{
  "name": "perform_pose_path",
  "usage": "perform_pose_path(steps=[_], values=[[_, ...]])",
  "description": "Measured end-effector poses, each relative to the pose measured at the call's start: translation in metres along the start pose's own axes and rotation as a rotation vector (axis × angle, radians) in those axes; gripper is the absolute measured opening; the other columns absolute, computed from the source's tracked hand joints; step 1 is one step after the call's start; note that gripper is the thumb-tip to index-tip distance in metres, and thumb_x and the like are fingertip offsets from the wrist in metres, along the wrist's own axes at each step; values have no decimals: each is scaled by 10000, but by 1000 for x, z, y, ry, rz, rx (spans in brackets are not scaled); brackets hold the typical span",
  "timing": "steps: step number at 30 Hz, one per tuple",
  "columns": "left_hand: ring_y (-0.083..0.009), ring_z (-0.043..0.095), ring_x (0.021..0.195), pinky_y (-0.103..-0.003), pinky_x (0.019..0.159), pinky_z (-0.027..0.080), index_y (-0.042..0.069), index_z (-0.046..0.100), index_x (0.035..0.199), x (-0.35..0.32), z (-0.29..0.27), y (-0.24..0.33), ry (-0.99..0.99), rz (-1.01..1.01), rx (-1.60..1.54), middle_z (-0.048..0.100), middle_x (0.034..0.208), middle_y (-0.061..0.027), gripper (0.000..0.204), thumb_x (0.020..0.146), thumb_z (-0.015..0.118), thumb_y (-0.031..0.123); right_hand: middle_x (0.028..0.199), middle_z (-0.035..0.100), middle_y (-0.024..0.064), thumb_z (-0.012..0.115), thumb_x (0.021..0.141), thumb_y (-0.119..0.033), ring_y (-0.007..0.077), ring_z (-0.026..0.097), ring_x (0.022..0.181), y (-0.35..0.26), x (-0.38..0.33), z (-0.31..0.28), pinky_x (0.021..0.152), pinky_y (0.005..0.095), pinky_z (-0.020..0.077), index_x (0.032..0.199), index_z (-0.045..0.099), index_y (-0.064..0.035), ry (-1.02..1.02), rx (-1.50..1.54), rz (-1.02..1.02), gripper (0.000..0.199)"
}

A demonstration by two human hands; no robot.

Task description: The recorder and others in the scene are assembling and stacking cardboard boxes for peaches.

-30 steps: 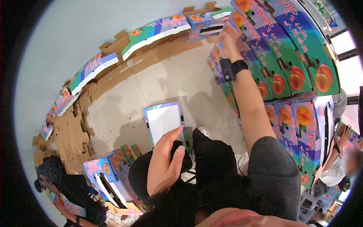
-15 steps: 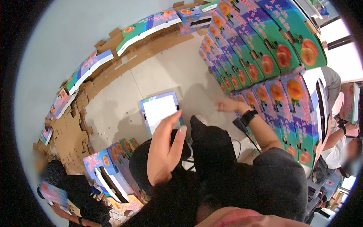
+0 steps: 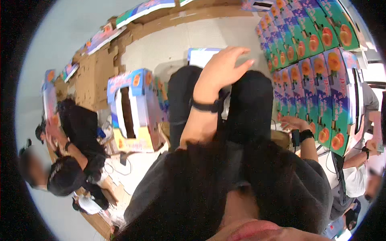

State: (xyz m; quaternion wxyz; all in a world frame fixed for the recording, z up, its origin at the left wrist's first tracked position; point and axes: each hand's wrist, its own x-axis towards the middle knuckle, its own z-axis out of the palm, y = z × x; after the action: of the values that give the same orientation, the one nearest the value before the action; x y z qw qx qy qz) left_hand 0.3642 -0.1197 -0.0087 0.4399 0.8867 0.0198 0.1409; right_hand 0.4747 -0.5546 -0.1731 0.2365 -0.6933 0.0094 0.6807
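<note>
My left hand (image 3: 225,68) is raised over my lap, holding nothing, its thumb apart from its fingers. A black band circles that wrist. Just beyond it, partly hidden by the hand and my knees, lies a box with a white top and purple edge (image 3: 202,57) on the floor. My right hand (image 3: 296,123) is low at my right side, beside the lower stack of fruit boxes (image 3: 315,86). Its fingers look stretched out, and nothing shows in them. A black wristband and a small black block are at its wrist.
More fruit boxes (image 3: 307,36) are stacked at the far right. An upright box with a slot (image 3: 128,106) stands left of my knees. Brown cardboard (image 3: 94,78) and printed boxes (image 3: 144,11) line the wall. People work at the left (image 3: 78,132) and right; cables lie near both sides.
My view has swung down and back, with the boxes shifting up in it. My left hand has moved right across my lap. My right hand has drawn back to my right side.
</note>
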Motion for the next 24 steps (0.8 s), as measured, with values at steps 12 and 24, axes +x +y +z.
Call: perform_pose_path(steps=[12,24], values=[[-150,659,936,-266,876,486,-21,674,1039,-46,-42,66,274,503,-272,711,998,-91,167,941,594,88,1242,577,88,486,950,-431,262,596,1090,161,-64,72,857,522,515,1317,507,-148,229,571,-42,464],[-159,661,913,-287,876,500,-29,673,1013,-75,-57,71,476,283,-345,701,960,-116,132,930,604,47,805,678,185,696,781,-424,275,656,769,414,9,203,711,401,516,881,653,30,1457,817,110,466]])
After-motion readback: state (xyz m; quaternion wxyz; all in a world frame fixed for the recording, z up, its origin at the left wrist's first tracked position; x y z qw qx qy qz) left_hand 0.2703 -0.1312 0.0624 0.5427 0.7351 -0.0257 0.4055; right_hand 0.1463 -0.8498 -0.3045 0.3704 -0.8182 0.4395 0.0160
